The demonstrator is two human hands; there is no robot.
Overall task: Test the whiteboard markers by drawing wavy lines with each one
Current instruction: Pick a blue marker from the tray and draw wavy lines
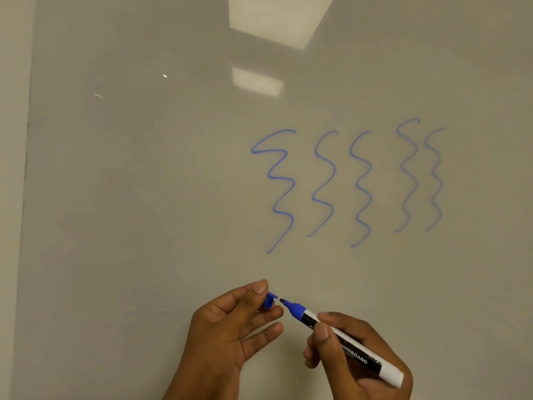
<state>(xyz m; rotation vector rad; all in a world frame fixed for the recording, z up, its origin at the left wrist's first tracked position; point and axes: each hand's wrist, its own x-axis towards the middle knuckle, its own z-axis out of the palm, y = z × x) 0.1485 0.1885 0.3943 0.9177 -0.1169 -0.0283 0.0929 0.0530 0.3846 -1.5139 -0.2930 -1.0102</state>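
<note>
A glossy whiteboard (144,197) fills the view. Several blue wavy lines (326,183) run down it in a row, right of centre. Below them my right hand (357,356) grips a blue whiteboard marker (346,342) by its black and white barrel. The marker is uncapped and its blue tip points up and left. My left hand (227,330) pinches the blue cap (268,302) between thumb and fingers. The cap's mouth faces the marker tip, with a small gap between them.
The whiteboard's left edge (27,168) meets a plain wall strip at the far left. Ceiling lights reflect in the board's upper middle (277,21). The board left of the wavy lines bears no marks.
</note>
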